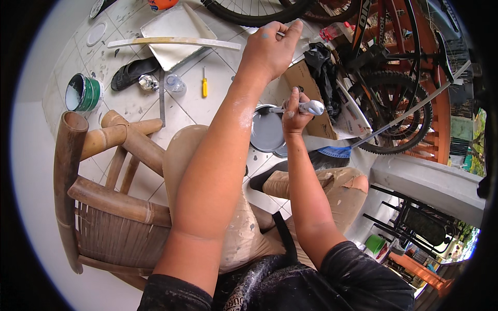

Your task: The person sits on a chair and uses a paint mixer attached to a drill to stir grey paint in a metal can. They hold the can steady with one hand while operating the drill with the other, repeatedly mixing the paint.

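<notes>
My right hand (pixel 297 113) is closed around the grey-smeared handle of a paintbrush (pixel 314 108). The brush's dark head reaches over the rim of an open can of grey paint (pixel 266 132) on the tiled floor; whether the bristles touch the paint I cannot tell. Farther forward, my left hand (pixel 271 47) is raised with its fingers curled and its thumb stretched out. A small pale bit shows between those fingers, too little to name. White dust and paint specks mark my left forearm.
A bamboo chair (pixel 116 199) stands at the left. On the floor are a green can (pixel 88 94), a black sandal (pixel 132 73), a yellow-handled screwdriver (pixel 205 87), and a white tray (pixel 179 26) under a long strip (pixel 176 41). A cardboard box (pixel 311 103) and bicycle (pixel 397 111) stand right.
</notes>
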Available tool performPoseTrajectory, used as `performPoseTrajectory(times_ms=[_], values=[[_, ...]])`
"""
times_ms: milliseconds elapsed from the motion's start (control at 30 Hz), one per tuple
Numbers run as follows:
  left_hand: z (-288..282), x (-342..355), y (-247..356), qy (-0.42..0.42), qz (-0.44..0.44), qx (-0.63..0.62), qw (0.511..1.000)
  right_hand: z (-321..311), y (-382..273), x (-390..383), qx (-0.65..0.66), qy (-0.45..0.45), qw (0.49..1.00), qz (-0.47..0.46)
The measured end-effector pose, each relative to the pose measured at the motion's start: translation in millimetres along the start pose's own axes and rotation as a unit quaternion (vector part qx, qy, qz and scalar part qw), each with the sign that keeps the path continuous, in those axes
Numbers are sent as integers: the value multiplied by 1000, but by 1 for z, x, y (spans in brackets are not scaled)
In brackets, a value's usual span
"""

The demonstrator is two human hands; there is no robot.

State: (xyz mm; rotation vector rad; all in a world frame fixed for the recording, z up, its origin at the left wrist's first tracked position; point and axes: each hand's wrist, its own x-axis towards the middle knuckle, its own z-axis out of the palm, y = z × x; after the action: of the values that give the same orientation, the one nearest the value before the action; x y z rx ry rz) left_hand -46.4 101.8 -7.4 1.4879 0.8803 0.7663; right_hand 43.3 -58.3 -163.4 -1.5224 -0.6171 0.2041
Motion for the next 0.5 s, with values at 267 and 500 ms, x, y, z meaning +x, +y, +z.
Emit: performPoseTrajectory(times_ms=[267,500], values=[[5,-2,5,-7,0,0,1000,-60,-19,-35,-17,45,995,92],[7,-4,6,-13,5,-4,1000,17,-30,-63,55,-4,995,83]])
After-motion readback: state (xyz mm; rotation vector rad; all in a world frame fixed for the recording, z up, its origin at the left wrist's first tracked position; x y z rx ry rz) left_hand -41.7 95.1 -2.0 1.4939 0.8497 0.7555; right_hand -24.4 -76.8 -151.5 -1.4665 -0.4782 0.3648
